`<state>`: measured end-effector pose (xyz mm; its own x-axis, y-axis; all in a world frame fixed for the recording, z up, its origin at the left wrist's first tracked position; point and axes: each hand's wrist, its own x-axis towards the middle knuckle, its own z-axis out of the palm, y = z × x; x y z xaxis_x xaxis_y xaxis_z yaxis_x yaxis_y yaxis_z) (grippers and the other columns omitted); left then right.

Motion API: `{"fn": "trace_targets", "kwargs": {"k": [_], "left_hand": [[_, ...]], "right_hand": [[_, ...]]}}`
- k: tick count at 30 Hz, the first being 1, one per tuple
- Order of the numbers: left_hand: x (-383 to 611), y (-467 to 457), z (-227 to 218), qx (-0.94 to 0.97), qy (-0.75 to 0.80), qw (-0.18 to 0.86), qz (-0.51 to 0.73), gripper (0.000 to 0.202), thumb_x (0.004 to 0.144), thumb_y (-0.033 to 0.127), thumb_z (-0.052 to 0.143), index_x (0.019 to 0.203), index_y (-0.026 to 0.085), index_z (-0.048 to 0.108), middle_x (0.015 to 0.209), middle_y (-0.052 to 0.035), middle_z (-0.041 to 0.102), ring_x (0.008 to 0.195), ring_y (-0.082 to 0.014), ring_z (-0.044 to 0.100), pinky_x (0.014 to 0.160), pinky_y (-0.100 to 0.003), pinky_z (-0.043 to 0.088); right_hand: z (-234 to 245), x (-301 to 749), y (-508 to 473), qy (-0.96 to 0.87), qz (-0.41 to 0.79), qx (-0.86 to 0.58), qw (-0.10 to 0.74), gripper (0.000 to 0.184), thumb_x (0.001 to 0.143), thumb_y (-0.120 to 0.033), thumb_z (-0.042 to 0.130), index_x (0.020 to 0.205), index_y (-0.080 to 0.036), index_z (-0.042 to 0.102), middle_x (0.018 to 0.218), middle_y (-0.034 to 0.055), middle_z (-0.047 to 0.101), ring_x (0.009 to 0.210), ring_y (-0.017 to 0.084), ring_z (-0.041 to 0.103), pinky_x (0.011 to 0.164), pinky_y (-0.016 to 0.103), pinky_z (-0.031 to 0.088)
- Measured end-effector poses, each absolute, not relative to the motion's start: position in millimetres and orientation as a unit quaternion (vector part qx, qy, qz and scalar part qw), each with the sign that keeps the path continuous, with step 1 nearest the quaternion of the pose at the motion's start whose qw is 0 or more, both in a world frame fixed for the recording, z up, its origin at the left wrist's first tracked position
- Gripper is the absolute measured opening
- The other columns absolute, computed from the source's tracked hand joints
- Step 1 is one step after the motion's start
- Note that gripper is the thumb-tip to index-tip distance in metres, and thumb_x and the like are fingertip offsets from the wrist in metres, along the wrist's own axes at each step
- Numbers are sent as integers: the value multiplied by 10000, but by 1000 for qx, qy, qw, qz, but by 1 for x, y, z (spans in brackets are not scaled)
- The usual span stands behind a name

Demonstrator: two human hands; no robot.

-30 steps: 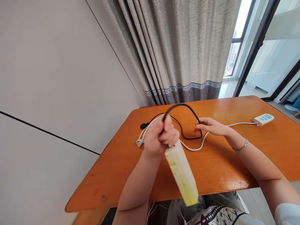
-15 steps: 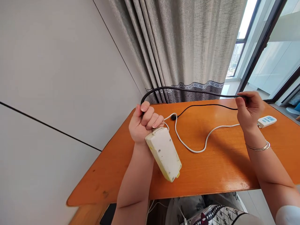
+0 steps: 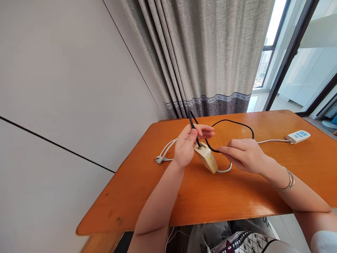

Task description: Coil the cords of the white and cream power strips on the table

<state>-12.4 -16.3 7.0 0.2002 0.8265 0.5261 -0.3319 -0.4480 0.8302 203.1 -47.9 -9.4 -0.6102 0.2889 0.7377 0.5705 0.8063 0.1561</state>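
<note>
A black power cord (image 3: pixel 192 122) rises in a narrow loop from the end of a yellowed white box (image 3: pixel 206 158) that looks like a power strip. My left hand (image 3: pixel 184 146) has this cord between thumb and palm, close to where it enters the box, its other fingers stretched to the right. The box is tilted, its lower end at the tabletop. Further along, the cord is pinched in the fingertips of my right hand (image 3: pixel 243 154), which faces the left one. Beyond the right hand, the cord curves back over the table.
The orange wooden table (image 3: pixel 142 196) meets a pale wall on the left. On it lie a white plug (image 3: pixel 159 159) and, at the right, a small white power strip (image 3: pixel 297 137) with blue sockets, on a white cord. Behind hangs a grey curtain (image 3: pixel 210 52).
The box has come down from my left wrist to the table and turned. My right hand has moved left with the cord, and the stretched length is now a loop between my hands.
</note>
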Motion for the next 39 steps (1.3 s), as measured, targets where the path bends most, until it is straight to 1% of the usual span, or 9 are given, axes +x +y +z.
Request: {"fn": "trace_targets", "kwargs": {"k": [5,8,11,15,22,26,30,34,39], "left_hand": [[-2,-35,8,707,209,488,467,356,937,503,562,839,167,623,1040,-124,739,965,-234,679,894,-375,512],[4,-41,3,722,206,509,421,392,946,528,529,871,158,631,843,-80,700,751,-168,628,715,-294,502],[8,-47,-1,684,216,580,386,444,906,590,558,880,149,605,622,11,523,514,-91,432,491,-224,350],[7,-53,2,665,210,638,326,555,849,691,559,782,141,579,534,57,371,455,-60,252,447,-228,226],[-2,-48,4,609,103,742,263,465,846,601,635,714,186,474,454,115,231,394,-55,215,433,-220,275],[0,-46,5,587,91,765,249,454,869,590,617,727,184,470,466,123,210,381,-45,171,399,-195,272],[4,-45,5,563,94,780,257,442,889,567,601,727,188,440,469,104,289,380,-38,172,368,-166,228],[-1,-46,9,531,75,780,324,474,898,542,589,670,201,353,554,7,543,369,-28,185,313,-162,193],[-25,-46,19,439,86,730,517,496,930,520,528,630,204,290,1023,-117,705,407,-43,272,209,-165,105]], "right_hand": [[-1,201,-68,-862,-171,-189,439,200,986,-178,506,1102,-197,668,706,-5,593,567,100,511,514,241,382],[3,202,-70,-852,-148,-190,465,217,980,-170,530,1150,-205,660,756,3,594,614,100,531,548,227,433],[5,205,-67,-827,-117,-228,501,295,964,-250,591,1254,-227,638,854,36,593,684,127,551,577,243,482],[8,212,-60,-809,-45,-253,529,464,906,-444,672,1325,-251,620,912,49,572,613,117,463,491,247,447],[11,221,-49,-809,-13,-258,529,261,922,-431,653,1026,-212,749,958,72,581,627,105,499,559,267,484],[12,224,-44,-822,72,-266,498,293,977,-392,571,820,-180,700,719,33,618,613,119,546,566,249,454],[10,221,-40,-808,195,-273,485,327,972,-410,564,771,-170,659,594,-9,579,523,94,482,495,220,377],[2,223,-27,-782,259,-288,488,337,933,-443,596,750,-170,673,628,1,599,567,109,507,539,243,406],[-16,237,11,-792,262,-316,453,344,898,-500,609,768,-197,709,683,-11,628,671,133,574,905,381,486]]}}
